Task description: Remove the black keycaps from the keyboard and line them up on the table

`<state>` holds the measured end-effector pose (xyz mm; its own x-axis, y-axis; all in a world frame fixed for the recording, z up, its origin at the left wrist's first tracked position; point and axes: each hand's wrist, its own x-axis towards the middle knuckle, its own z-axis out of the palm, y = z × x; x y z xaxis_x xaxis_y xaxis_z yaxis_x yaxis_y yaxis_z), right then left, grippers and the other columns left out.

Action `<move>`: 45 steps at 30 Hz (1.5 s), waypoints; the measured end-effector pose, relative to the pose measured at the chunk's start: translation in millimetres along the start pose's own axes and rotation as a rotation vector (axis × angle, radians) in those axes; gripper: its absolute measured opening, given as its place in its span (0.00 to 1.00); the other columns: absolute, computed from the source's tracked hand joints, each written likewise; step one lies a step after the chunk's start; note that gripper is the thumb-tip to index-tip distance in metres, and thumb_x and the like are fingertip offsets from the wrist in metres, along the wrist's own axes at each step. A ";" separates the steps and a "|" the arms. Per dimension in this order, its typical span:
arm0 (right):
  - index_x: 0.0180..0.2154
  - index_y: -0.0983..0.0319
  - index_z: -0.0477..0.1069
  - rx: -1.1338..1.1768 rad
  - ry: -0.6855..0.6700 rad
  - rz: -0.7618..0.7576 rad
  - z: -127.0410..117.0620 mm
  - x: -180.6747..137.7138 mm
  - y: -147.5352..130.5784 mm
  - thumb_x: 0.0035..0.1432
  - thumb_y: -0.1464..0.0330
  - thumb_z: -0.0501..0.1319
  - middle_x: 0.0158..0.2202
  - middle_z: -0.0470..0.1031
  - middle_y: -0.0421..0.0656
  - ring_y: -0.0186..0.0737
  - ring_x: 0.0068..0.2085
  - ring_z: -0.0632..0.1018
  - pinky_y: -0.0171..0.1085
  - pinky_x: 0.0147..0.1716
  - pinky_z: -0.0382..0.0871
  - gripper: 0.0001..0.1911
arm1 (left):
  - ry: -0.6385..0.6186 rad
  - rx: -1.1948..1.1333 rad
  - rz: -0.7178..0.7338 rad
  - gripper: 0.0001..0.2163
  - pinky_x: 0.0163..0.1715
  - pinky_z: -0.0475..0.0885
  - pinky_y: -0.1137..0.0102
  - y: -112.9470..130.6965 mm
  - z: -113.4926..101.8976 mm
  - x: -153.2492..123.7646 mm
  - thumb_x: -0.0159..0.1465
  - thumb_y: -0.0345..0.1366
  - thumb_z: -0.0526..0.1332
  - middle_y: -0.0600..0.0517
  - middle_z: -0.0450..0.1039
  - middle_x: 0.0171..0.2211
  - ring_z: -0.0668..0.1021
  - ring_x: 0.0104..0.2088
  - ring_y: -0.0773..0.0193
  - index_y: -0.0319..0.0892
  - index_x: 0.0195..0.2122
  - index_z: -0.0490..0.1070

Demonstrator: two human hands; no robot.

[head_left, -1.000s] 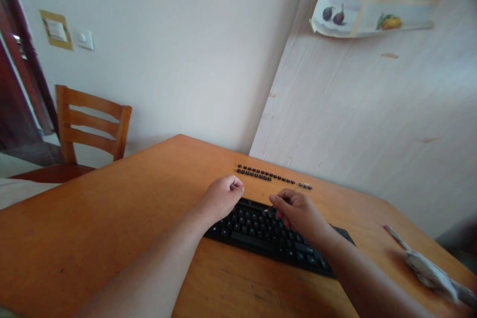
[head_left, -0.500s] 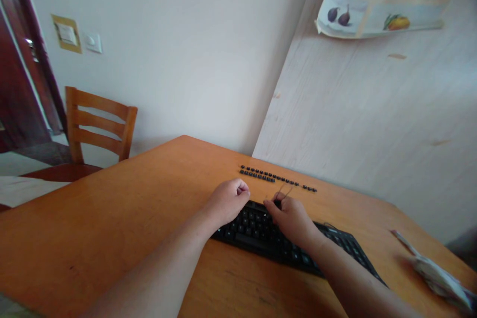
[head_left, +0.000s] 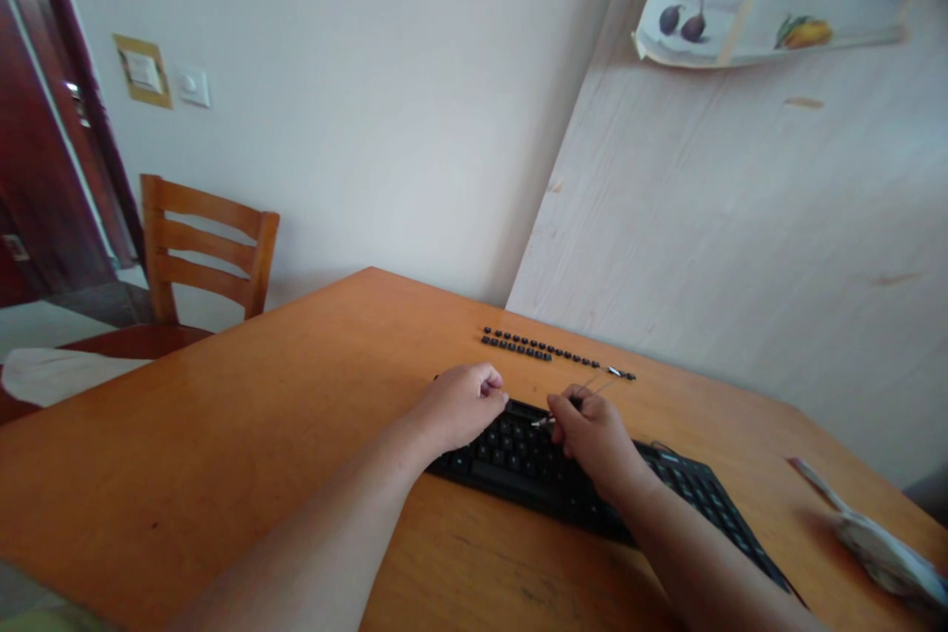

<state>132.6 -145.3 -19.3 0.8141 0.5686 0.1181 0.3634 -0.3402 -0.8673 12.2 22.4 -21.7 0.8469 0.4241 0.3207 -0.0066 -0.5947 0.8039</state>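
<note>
Over on the left, past the wooden chair [head_left: 211, 242], the person's left hand [head_left: 465, 407] is curled in on itself at the keyboard's near-left part, its inner fingertips hidden from me. The keyboard [head_left: 511, 454] lies slantwise on the orange-brown table [head_left: 296, 415], long, matt black, pale-marked, with a dark strip along its far edge and two rows of small black keycaps [head_left: 513, 348] behind it. Above its middle, the right hand [head_left: 592, 430] pinches a slim silver-tipped tool [head_left: 543, 422], thin wires poking out behind.
</note>
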 end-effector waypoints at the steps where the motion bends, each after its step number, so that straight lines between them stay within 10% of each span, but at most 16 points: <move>1: 0.26 0.60 0.62 0.047 0.011 0.005 -1.0 0.0 -0.4 0.57 0.57 0.57 0.16 0.67 0.36 0.30 0.14 0.64 0.29 0.15 0.54 0.15 | -0.004 0.000 -0.004 0.10 0.35 0.68 0.68 0.3 -0.3 0.0 0.58 0.44 0.59 0.49 0.78 0.33 0.77 0.34 0.58 0.45 0.34 0.75; 24: 0.42 0.60 0.70 0.400 0.024 -0.201 7.9 -26.3 -31.1 0.58 0.52 0.60 0.31 0.75 0.42 0.35 0.25 0.75 0.32 0.21 0.69 0.20 | -0.143 -0.329 -0.105 0.11 0.35 0.69 0.70 20.3 2.1 -2.2 0.55 0.38 0.63 0.51 0.76 0.32 0.76 0.34 0.63 0.41 0.39 0.73; 33: 0.46 0.57 0.73 -0.334 -0.006 -0.647 -4.8 -21.2 -27.4 0.61 0.62 0.60 0.39 0.74 0.46 0.42 0.38 0.76 0.38 0.38 0.71 0.13 | -0.192 -0.564 -0.167 0.16 0.36 0.69 0.70 22.3 -1.2 -2.7 0.56 0.37 0.64 0.51 0.74 0.32 0.76 0.33 0.65 0.39 0.45 0.68; 45: 0.40 0.58 0.73 -0.620 -0.016 -0.658 -29.2 -2.0 -33.2 0.62 0.63 0.57 0.35 0.75 0.43 0.39 0.34 0.75 0.35 0.34 0.67 0.09 | -0.056 -0.442 -0.117 0.15 0.40 0.68 0.69 19.5 -2.3 -1.6 0.59 0.40 0.61 0.50 0.75 0.37 0.76 0.38 0.63 0.41 0.45 0.68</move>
<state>132.2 -156.9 23.4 0.3510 0.7994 0.4877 0.9359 -0.2825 -0.2105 9.5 11.6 -5.4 0.8826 0.4265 0.1978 -0.1257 -0.1915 0.9734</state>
